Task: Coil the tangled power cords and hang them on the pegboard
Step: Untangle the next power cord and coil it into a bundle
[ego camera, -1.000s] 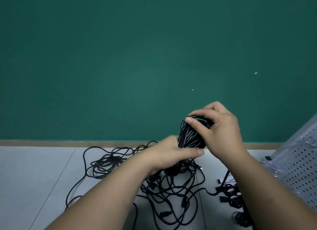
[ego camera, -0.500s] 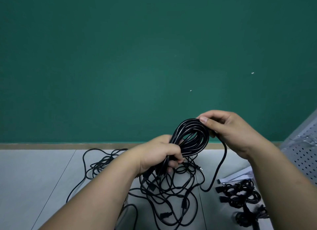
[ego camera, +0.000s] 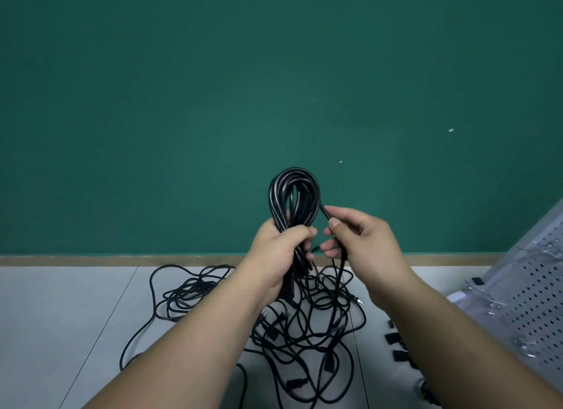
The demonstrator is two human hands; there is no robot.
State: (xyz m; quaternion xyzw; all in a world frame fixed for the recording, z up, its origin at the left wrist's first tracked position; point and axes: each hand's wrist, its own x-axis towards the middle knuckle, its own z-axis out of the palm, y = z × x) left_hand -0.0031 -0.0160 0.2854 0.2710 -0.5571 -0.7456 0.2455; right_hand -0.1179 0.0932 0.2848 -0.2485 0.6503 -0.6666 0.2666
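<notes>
A glossy black power-cord coil stands upright in narrow loops, gripped at its base by the left hand. The right hand pinches its loose strand, which drops into the tangled black cords below. A perforated grey pegboard, seemingly leaning, stands at the right.

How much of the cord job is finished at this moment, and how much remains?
Done: no cord shows on the visible part of the pegboard, so nothing looks finished. In hand: the left hand grips a coil of black cord, and the right hand pinches its loose strand. Left: the tangled pile of cords on the floor needs coiling, then everything needs hanging.
</notes>
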